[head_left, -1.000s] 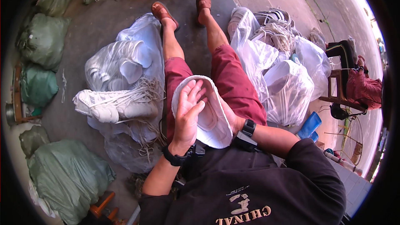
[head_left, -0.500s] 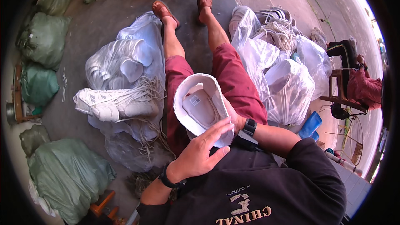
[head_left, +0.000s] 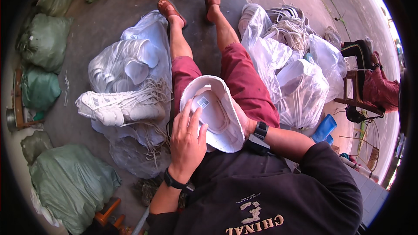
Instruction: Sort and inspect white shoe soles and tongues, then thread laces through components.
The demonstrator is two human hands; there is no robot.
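A white shoe upper [head_left: 235, 126] rests over my lap, its wide oval opening facing up. A small label [head_left: 203, 102] shows on its inner lining. My right hand [head_left: 245, 119] holds it from the right side, with most of the fingers hidden behind it. On its left edge lies my left hand [head_left: 188, 137], fingers stretched and apart, fingertips reaching over the rim and the thumb pointing up beside it. I see no grip by that hand.
Left of my legs, a clear plastic bag [head_left: 117, 61] of white pieces lies beside tied white shoe uppers [head_left: 122, 106]. More bagged uppers [head_left: 300, 89] lie to the right. Green sacks [head_left: 69, 182] line the left side. A person in red [head_left: 381, 89] sits at far right.
My left hand has moved from the near edge of the upper, by my right wrist, left and forward onto its left rim. My right hand keeps its hold.
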